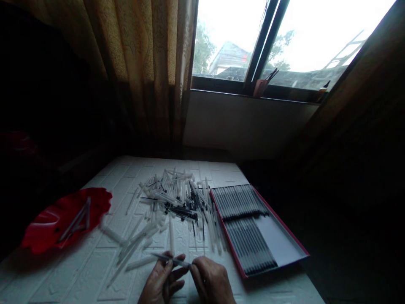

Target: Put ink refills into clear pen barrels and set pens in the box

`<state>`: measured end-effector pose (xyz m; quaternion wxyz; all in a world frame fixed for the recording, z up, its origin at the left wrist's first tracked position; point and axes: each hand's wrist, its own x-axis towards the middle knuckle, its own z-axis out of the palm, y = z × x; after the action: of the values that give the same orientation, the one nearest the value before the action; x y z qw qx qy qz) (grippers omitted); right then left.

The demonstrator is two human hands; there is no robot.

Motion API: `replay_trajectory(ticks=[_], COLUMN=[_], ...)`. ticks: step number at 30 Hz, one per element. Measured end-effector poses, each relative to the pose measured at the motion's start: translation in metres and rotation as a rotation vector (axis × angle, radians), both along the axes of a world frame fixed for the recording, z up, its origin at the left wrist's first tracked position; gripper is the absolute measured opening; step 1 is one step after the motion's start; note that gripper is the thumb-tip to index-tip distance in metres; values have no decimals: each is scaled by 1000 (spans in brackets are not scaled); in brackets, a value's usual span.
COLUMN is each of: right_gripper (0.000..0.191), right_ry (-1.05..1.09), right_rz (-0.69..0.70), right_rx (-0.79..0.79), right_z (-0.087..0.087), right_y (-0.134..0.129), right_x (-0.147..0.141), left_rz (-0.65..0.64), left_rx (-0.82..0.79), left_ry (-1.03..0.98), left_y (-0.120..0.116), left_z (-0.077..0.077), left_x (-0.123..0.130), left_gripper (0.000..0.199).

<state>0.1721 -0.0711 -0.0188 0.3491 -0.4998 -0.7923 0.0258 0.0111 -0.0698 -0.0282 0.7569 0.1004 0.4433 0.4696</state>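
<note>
The pen (179,262) spans left hand (160,279) to right hand (212,278), touching both.

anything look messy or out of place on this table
The loose tubes do: they lie crisscrossed in an untidy heap on the table, some strewn toward the red dish, while the pens in the box sit in neat rows. No damage shows in this dim light.

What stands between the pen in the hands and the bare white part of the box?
The right hand on the pen, then the left rim of the box and its near row of pens; no upright obstacle shows.
</note>
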Motion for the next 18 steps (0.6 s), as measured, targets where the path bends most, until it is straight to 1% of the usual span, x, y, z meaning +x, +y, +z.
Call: replay_trajectory(ticks=[2,6,8,12,14,18], right_gripper=[48,33,33,46,48,33], right_ry=[23,118,113,46,35,111], right_rz=[10,6,-3,-16,-7,7], right_rx=[-20,-35,-35,-11,-18,-86], right_z=[1,0,0,2,3,2], right_y=[-1,-5,-6,-4,-3,-5], right_x=[0,-1,-1,-1,0,0], left_rz=[7,3,1,-8,-7,-6], left_rx=[-11,-21,-21,-21,-23,-34], left_ry=[4,4,5,13,17,21], left_y=[1,3,2,1,2,4], left_z=[1,2,1,-2,-2,-1], left_x=[1,1,1,-1,-1,0], left_gripper=[52,53,52,52,54,59])
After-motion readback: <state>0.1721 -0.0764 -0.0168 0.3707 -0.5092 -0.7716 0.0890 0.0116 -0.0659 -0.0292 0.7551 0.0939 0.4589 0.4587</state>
